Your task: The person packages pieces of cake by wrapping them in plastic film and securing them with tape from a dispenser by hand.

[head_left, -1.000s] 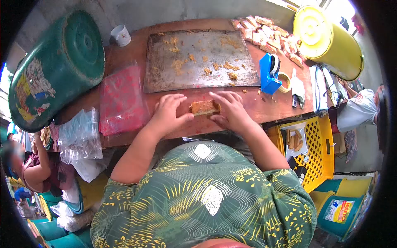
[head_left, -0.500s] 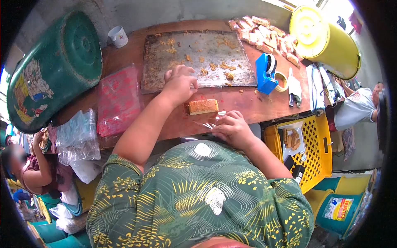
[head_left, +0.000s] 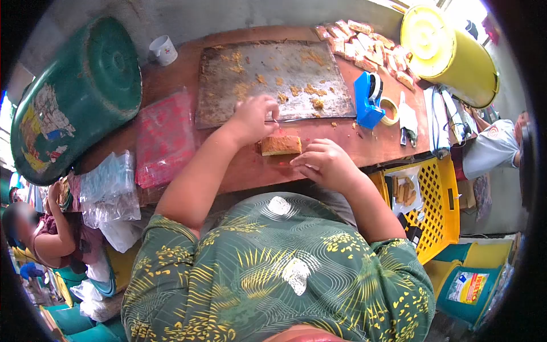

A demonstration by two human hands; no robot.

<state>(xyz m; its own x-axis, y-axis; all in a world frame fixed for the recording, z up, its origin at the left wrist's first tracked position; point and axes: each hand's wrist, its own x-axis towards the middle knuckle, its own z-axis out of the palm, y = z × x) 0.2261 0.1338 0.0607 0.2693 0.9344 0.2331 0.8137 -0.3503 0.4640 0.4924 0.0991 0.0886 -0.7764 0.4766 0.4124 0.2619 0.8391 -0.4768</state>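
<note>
A loaf-shaped slice of cake (head_left: 281,145), brown on top and pale at the side, sits on the table in front of me. Under and around it lies a clear plastic wrapper (head_left: 283,163) with red print, hard to make out against the wood. Just behind the cake, my left hand (head_left: 253,119) has its fingers bent and pinched at what looks like the wrapper's far edge. My right hand (head_left: 326,164) is closed beside the cake's right end, thumb and fingers together on the near side of the wrapper. Neither hand covers the cake.
Behind are a crumb-strewn metal tray (head_left: 273,80), wrapped cakes (head_left: 370,48) and a blue tape dispenser (head_left: 367,102). Red-printed plastic sheets (head_left: 165,139) lie left, near a green bin (head_left: 74,97). A yellow crate (head_left: 430,205) stands right. Other people are at both sides.
My left hand has moved right and slightly nearer the cake, its fingers closing. My right hand has risen from the table's front edge toward the cake's right end. The cake has stayed in place.
</note>
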